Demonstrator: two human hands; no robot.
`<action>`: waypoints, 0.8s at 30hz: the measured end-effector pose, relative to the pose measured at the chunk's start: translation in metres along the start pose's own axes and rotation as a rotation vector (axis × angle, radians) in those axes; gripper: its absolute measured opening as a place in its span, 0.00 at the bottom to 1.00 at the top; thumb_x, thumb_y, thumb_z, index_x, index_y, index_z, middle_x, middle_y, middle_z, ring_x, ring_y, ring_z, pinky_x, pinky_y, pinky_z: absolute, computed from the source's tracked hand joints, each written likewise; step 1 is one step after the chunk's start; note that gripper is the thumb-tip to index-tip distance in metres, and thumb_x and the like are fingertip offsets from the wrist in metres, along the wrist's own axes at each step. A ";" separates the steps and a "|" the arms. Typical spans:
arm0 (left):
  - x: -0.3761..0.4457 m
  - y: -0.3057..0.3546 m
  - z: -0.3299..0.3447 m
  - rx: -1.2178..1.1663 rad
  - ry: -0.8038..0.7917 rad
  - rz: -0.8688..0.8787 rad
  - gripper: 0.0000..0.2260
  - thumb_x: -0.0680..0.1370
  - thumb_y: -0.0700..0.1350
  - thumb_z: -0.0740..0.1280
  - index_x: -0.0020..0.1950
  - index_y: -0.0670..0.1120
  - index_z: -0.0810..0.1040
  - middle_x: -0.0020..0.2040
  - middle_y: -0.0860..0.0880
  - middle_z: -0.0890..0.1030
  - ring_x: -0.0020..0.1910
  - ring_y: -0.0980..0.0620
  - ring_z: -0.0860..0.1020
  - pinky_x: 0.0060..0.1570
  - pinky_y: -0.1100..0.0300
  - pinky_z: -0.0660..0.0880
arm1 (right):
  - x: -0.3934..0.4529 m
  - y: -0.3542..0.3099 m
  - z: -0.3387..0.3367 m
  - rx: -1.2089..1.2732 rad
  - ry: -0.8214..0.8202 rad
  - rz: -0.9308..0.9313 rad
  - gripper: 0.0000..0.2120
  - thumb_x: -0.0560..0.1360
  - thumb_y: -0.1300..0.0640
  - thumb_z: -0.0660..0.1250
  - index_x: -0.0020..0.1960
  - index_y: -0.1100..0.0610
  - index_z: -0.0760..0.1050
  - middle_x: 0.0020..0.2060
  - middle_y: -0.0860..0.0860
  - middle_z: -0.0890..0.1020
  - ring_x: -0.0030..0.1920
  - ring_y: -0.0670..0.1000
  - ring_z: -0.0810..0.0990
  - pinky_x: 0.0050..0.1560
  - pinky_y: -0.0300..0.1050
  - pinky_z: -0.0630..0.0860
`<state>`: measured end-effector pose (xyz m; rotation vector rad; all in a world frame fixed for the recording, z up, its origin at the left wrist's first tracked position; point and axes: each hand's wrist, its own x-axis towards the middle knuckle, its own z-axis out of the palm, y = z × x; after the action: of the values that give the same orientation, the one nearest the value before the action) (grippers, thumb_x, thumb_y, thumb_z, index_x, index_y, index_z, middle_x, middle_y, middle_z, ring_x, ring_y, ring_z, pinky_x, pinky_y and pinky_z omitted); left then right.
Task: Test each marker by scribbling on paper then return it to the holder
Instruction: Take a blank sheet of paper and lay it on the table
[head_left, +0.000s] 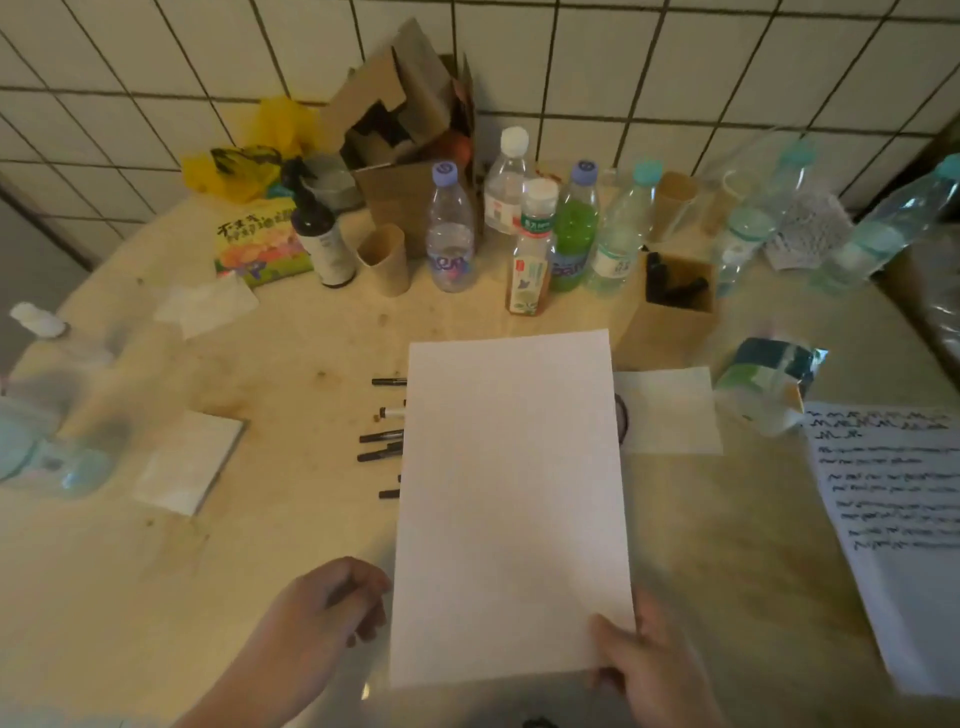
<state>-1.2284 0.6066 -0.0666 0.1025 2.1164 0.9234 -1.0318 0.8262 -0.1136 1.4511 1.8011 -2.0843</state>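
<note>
A blank white sheet of paper (511, 499) is in the middle of the table, its lower right corner pinched by my right hand (644, 660). My left hand (327, 603) sits at the sheet's lower left edge with fingers curled; a dark thing seems to lie in them, but I cannot tell what. Several black markers (382, 436) lie on the table, partly hidden under the sheet's left edge. A square wooden holder (670, 317) with a few dark markers in it stands beyond the sheet's top right corner.
Several plastic bottles (452, 228) line the back of the table by an open cardboard box (410, 130). A scribbled-on sheet (893, 514) lies at the right, a small notepad (187, 462) at the left, a snack bag (769, 379) beside the holder.
</note>
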 end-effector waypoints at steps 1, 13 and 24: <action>0.009 -0.004 -0.016 -0.013 -0.025 -0.010 0.13 0.79 0.35 0.63 0.39 0.45 0.84 0.35 0.44 0.84 0.33 0.50 0.80 0.38 0.56 0.73 | -0.001 -0.003 0.021 -0.012 0.014 0.001 0.11 0.77 0.75 0.64 0.52 0.62 0.77 0.24 0.57 0.80 0.20 0.50 0.75 0.20 0.39 0.69; 0.091 -0.011 -0.101 -0.202 0.017 0.118 0.23 0.74 0.66 0.63 0.41 0.46 0.79 0.34 0.44 0.79 0.35 0.43 0.78 0.43 0.49 0.73 | 0.011 -0.026 0.133 -0.143 0.033 0.001 0.13 0.79 0.68 0.64 0.52 0.50 0.77 0.25 0.62 0.80 0.25 0.56 0.74 0.30 0.45 0.68; 0.155 -0.034 -0.090 -0.183 0.367 0.333 0.12 0.74 0.60 0.68 0.46 0.52 0.82 0.40 0.57 0.86 0.40 0.52 0.84 0.50 0.46 0.79 | 0.037 -0.075 0.129 -0.374 -0.221 -0.177 0.14 0.68 0.48 0.64 0.53 0.41 0.77 0.43 0.62 0.83 0.45 0.67 0.80 0.41 0.67 0.77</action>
<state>-1.3881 0.5860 -0.1515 0.2096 2.3787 1.4191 -1.1730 0.7686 -0.0933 0.9629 2.1403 -1.7576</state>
